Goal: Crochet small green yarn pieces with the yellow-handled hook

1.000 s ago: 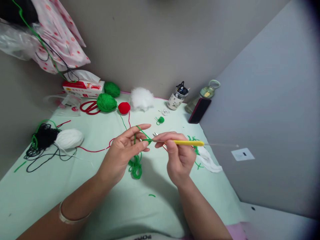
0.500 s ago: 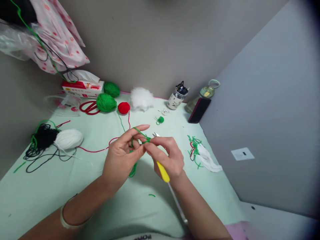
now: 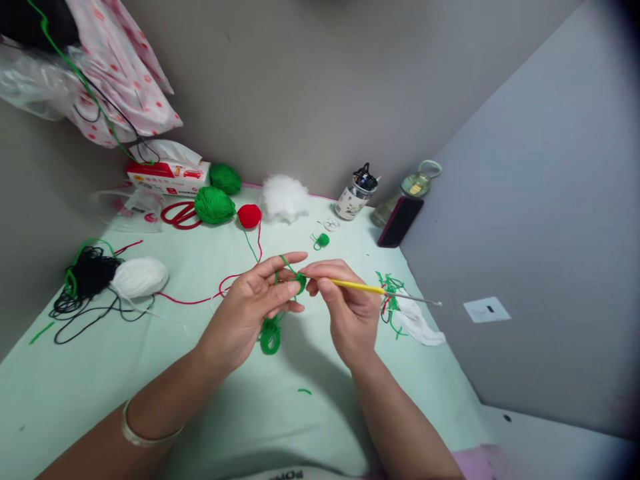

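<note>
My left hand (image 3: 250,310) pinches a small green crochet piece (image 3: 301,281) between thumb and fingers, its index finger stretched out with green yarn running over it. A loose bundle of green yarn (image 3: 271,333) hangs below that hand. My right hand (image 3: 347,307) is closed around a yellow-handled crochet hook (image 3: 360,287); the hook's tip sits at the green piece and its metal tail points right. The yarn strand leads back to a green yarn ball (image 3: 215,205) near the wall.
On the pale green table (image 3: 100,387) lie a red ball (image 3: 249,215), white stuffing (image 3: 285,197), red scissors (image 3: 179,214), a tissue box (image 3: 167,177), white yarn (image 3: 139,277), black yarn (image 3: 87,275), a jar (image 3: 353,197), a phone (image 3: 400,221) and yarn scraps on cloth (image 3: 405,310).
My right hand swung the hook's handle down toward me, then back up level, pointing right again. The hanging green yarn rose and dropped back. My left hand kept its hold.
</note>
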`<act>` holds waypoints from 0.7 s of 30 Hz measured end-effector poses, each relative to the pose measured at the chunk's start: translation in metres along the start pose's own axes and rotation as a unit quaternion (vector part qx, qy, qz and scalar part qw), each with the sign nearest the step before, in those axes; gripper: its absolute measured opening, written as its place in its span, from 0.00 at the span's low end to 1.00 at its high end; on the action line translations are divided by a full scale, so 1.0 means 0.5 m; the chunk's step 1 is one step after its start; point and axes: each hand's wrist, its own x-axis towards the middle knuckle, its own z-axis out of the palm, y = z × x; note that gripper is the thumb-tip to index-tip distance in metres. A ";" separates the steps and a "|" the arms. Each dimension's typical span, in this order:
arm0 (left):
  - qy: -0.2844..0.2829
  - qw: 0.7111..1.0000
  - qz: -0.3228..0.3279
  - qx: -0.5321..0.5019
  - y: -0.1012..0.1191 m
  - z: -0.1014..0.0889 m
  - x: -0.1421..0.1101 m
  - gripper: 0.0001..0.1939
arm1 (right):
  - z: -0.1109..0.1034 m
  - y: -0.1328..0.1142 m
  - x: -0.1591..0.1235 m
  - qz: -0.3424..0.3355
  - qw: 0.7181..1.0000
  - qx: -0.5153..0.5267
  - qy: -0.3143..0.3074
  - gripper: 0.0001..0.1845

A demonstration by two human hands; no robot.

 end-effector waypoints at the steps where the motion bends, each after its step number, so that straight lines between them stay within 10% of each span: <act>1: 0.012 1.000 0.011 0.006 -0.003 0.002 0.000 0.19 | 0.002 0.002 -0.004 -0.019 0.999 -0.028 -0.001 0.11; 7: 0.000 0.996 -0.041 -0.079 -0.008 -0.002 0.005 0.18 | 0.000 0.010 -0.019 -0.184 0.957 -0.224 -0.014 0.18; 14: 0.010 0.998 -0.022 -0.051 0.002 -0.011 0.006 0.15 | -0.001 -0.002 0.005 0.018 0.998 0.052 0.034 0.09; 21: -0.012 0.998 0.019 0.058 -0.007 -0.007 0.005 0.15 | -0.004 0.015 0.007 0.100 0.992 0.074 0.030 0.10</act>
